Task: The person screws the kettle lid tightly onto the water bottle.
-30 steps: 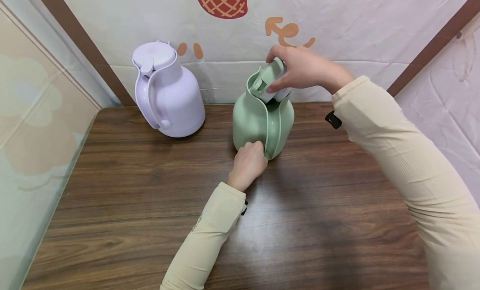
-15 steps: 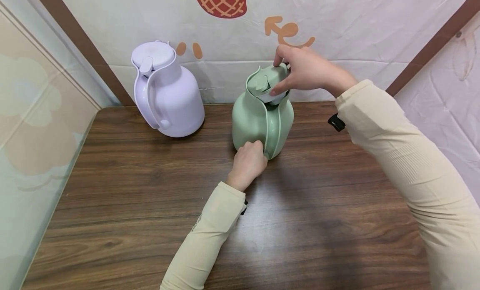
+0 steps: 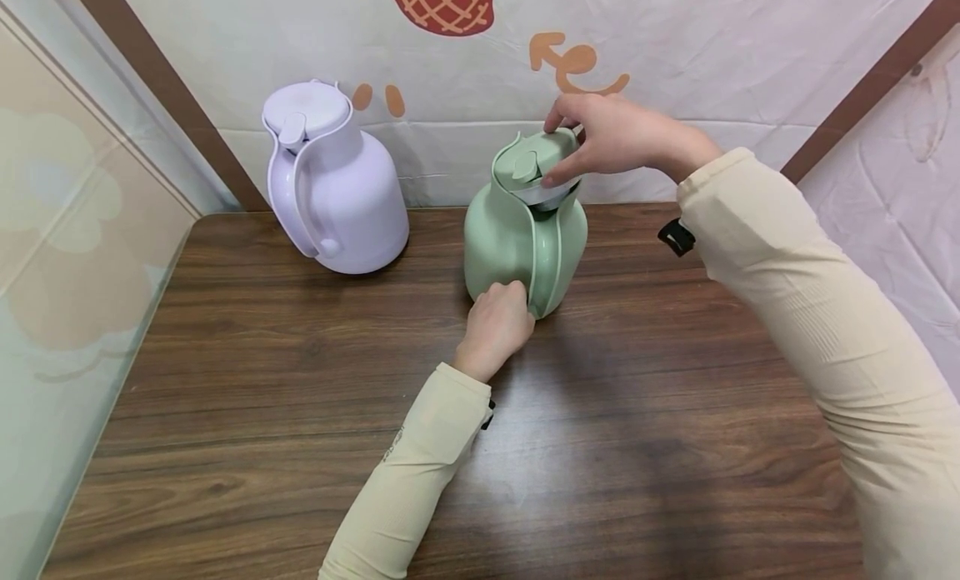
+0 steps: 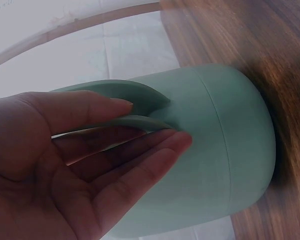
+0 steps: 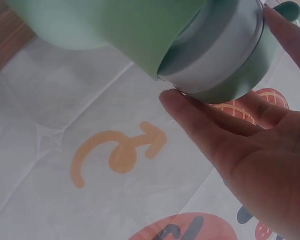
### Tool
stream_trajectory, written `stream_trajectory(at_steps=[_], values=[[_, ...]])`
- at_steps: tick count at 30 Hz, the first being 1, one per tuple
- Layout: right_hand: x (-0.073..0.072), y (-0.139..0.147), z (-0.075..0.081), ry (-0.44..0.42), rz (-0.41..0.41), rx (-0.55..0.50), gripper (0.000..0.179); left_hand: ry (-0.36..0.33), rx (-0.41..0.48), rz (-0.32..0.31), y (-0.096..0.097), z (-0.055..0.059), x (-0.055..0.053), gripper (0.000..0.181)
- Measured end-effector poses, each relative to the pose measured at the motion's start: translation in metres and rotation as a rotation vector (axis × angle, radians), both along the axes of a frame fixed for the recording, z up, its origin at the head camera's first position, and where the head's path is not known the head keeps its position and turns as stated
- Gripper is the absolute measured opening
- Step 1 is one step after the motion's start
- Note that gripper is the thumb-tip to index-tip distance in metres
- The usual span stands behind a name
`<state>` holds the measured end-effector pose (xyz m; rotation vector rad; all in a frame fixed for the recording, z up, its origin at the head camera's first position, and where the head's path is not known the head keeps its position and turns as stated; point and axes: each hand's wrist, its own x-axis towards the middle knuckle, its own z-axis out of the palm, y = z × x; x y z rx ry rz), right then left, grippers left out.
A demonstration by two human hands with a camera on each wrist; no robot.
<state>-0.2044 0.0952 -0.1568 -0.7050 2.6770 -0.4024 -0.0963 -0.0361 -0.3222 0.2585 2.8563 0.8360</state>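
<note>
A sage-green vacuum jug [image 3: 497, 242] stands upright on the wooden table, right of centre. My left hand [image 3: 497, 323] grips the lower part of its handle [image 4: 152, 122], thumb on one side and fingers on the other in the left wrist view. At the jug's mouth sits its green lid [image 3: 551, 149], lying nearly level in the neck with its thumb tab toward me. My right hand [image 3: 618, 134] holds this lid by its edge, thumb near and fingers on the far side. The right wrist view shows the lid's pale grey collar [image 5: 217, 57] standing partly out of the neck.
A lilac jug [image 3: 352, 197] of the same shape, lid on, stands at the back left of the wooden table [image 3: 300, 422]. A printed white cloth [image 3: 465, 80] hangs just behind both jugs. Cloth-covered panels [image 3: 75, 230] close off the sides.
The lid was steeply tilted in the jug's mouth a second ago; it has swung down to nearly level, the right hand turning with it. My left hand and both jugs have stayed put.
</note>
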Motion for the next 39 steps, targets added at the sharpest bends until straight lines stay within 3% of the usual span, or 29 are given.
stream_trajectory(at_steps=[8, 19, 30, 39], values=[[-0.004, -0.004, 0.002, -0.05, -0.011, 0.008, 0.062, -0.017, 0.015, -0.001, 0.0, 0.0, 0.0, 0.035], [-0.003, -0.003, -0.003, -0.076, -0.073, -0.079, 0.063, -0.017, 0.013, 0.0, 0.0, 0.0, 0.0, 0.035], [-0.004, 0.005, -0.011, -0.085, -0.067, -0.159, 0.063, -0.008, 0.01, 0.005, 0.0, 0.0, 0.0, 0.034], [-0.004, 0.007, -0.014, -0.078, -0.04, -0.157, 0.063, 0.005, 0.007, 0.009, 0.0, 0.0, 0.0, 0.032]])
